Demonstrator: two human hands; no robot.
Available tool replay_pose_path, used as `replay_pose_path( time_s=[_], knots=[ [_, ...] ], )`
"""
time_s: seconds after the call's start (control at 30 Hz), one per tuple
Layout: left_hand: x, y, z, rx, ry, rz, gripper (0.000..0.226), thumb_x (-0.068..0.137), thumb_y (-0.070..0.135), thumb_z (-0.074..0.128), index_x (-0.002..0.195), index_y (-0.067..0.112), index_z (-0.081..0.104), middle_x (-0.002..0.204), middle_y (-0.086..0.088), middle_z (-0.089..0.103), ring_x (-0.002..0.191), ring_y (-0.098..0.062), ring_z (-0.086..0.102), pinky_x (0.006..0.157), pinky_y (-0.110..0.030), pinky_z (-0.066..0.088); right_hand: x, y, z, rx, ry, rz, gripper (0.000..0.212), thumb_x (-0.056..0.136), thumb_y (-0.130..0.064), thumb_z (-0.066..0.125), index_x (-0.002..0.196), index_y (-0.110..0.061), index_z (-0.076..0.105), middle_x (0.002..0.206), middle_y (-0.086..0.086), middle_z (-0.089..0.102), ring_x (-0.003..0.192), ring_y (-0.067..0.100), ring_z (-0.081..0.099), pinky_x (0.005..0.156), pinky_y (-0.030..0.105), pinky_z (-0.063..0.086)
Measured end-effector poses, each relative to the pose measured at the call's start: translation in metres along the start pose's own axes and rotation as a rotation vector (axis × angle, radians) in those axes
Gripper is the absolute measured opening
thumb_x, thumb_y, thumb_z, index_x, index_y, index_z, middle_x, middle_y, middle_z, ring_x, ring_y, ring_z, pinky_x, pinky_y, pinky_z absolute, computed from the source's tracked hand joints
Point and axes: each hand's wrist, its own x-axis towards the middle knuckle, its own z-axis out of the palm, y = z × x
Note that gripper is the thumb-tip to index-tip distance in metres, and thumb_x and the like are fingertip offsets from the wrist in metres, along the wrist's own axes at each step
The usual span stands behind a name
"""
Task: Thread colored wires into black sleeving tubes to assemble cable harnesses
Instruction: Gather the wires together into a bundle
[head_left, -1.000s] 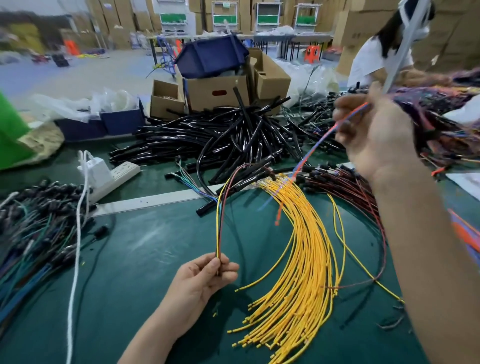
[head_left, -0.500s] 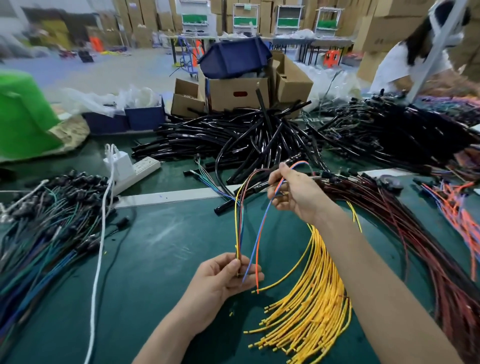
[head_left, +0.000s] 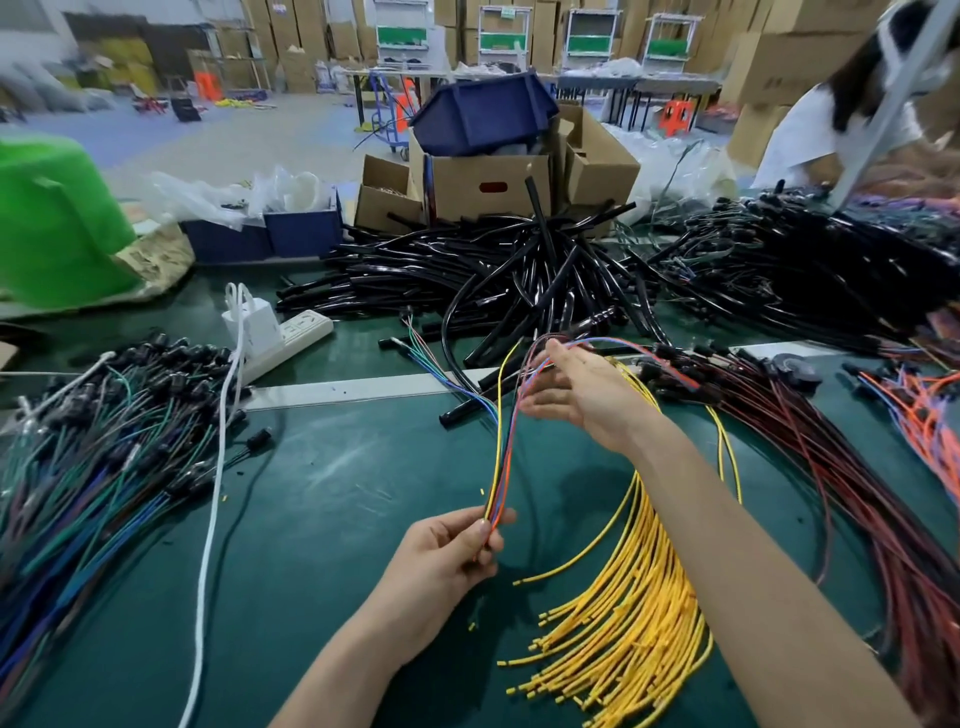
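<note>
Left hand (head_left: 452, 556) pinches, between thumb and fingertips, the lower ends of a thin bundle of coloured wires (head_left: 500, 457) in yellow, blue, orange and dark red. It does so on the near side of the heap of glossy black sleeving tubes (head_left: 519, 270), apart from it. Holding the ends together and level seems meant to form one tip that can enter a tube. Right hand (head_left: 582, 400) sits higher on the same bundle, closer to the heap, where the wires arch over. Its fingers look nearly straight, with the strands passing by the thumb; whether it grips them I cannot tell. It probably combs the strands parallel. No tube is on the wires yet.

Half a second ago the blue and orange wires hung apart from the bundle, pinched by the right hand, their ends loose beside the left hand. Now they lie with the others under the left pinch, and the right hand's curled fingers have straightened.
</note>
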Motion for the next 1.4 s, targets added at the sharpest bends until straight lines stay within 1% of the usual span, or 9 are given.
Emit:
replay_pose_path(
  time_s=[0.1, 0.2, 0.3, 0.37, 0.63, 0.73, 0.87, 1.03, 1.4],
  knots=[
    [-0.001, -0.002, 0.000, 0.047, 0.042, 0.041, 0.021, 0.087, 0.005, 0.051, 0.094, 0.000, 0.070, 0.064, -0.003, 0.054, 0.056, -0.008, 0.044, 0.058, -0.017, 0.043, -0.011, -0.001, -0.001, -0.685, 0.191, -0.050, 0.043, 0.099, -0.035, 0.046, 0.069, -0.004, 0.052, 0.065, 0.015, 0.060, 0.057, 0.031, 0.064, 0.060, 0.039, 0.054],
    [-0.003, 0.000, 0.000, 0.192, 0.029, 0.076, 0.024, 0.095, 0.001, 0.045, 0.095, -0.001, 0.069, 0.066, -0.002, 0.054, 0.058, -0.009, 0.043, 0.058, -0.019, 0.041, -0.034, -0.004, 0.009, -1.208, 0.489, -0.422, 0.038, 0.093, -0.031, 0.052, 0.060, -0.014, 0.045, 0.062, 0.011, 0.054, 0.070, 0.036, 0.057, 0.059, 0.036, 0.038],
    [-0.007, 0.008, -0.003, 0.332, -0.013, 0.090, 0.030, 0.096, 0.001, 0.044, 0.086, 0.009, 0.071, 0.065, 0.001, 0.055, 0.058, -0.009, 0.042, 0.058, -0.019, 0.040, -0.064, 0.008, 0.040, -1.116, 0.075, -0.961, 0.006, 0.081, -0.011, 0.054, 0.075, -0.010, 0.056, 0.075, 0.008, 0.057, 0.076, 0.028, 0.053, 0.071, 0.034, 0.039],
    [-0.010, 0.015, -0.007, 0.388, -0.050, 0.086, 0.041, 0.096, -0.002, 0.043, 0.070, 0.017, 0.069, 0.063, 0.004, 0.054, 0.058, -0.010, 0.042, 0.058, -0.017, 0.040, -0.080, 0.024, 0.052, -1.125, -0.184, -1.067, 0.014, 0.070, -0.002, 0.057, 0.083, -0.004, 0.060, 0.084, 0.009, 0.058, 0.080, 0.023, 0.052, 0.076, 0.031, 0.041],
    [-0.010, 0.020, -0.018, 0.557, 0.081, 0.103, 0.026, 0.096, -0.002, 0.046, 0.088, 0.007, 0.069, 0.061, 0.002, 0.058, 0.052, -0.009, 0.047, 0.056, -0.019, 0.044, -0.084, 0.027, 0.049, -1.364, 0.351, -0.553, 0.023, 0.093, -0.042, 0.050, 0.088, -0.022, 0.062, 0.079, -0.002, 0.063, 0.074, 0.027, 0.064, 0.060, 0.031, 0.046],
    [-0.010, 0.021, -0.019, 0.748, 0.070, 0.171, 0.045, 0.093, -0.007, 0.047, 0.069, 0.024, 0.069, 0.057, 0.000, 0.059, 0.051, -0.008, 0.050, 0.058, -0.022, 0.043, -0.091, 0.031, 0.062, -1.231, 0.122, -0.923, 0.021, 0.086, -0.035, 0.056, 0.080, -0.019, 0.068, 0.076, -0.002, 0.063, 0.075, 0.021, 0.063, 0.065, 0.031, 0.050],
    [-0.011, 0.027, -0.027, 0.842, 0.064, 0.201, 0.043, 0.080, -0.006, 0.044, 0.058, 0.024, 0.066, 0.052, -0.001, 0.058, 0.051, -0.009, 0.051, 0.055, -0.022, 0.042, -0.077, 0.056, 0.067, -1.350, -0.329, -0.792, 0.036, 0.094, -0.044, 0.048, 0.112, -0.018, 0.065, 0.098, 0.006, 0.067, 0.096, 0.027, 0.061, 0.094, 0.036, 0.041],
    [-0.010, 0.033, -0.035, 0.486, 0.159, 0.092, 0.028, 0.093, 0.001, 0.053, 0.073, 0.005, 0.073, 0.057, -0.001, 0.057, 0.054, -0.009, 0.053, 0.061, -0.021, 0.053, -0.066, 0.068, 0.057, -1.134, -0.290, -0.840, 0.027, 0.091, -0.024, 0.058, 0.112, -0.011, 0.070, 0.077, 0.011, 0.068, 0.071, 0.031, 0.064, 0.065, 0.036, 0.049],
    [-0.007, 0.026, -0.029, 0.232, 0.357, 0.136, 0.014, 0.085, 0.003, 0.063, 0.084, 0.006, 0.076, 0.082, -0.020, 0.072, 0.066, -0.014, 0.066, 0.066, -0.023, 0.056, -0.068, 0.071, 0.046, -0.848, -0.232, -0.835, 0.023, 0.082, -0.010, 0.070, 0.104, -0.006, 0.074, 0.079, 0.013, 0.067, 0.067, 0.026, 0.063, 0.066, 0.037, 0.052]
  ],
)
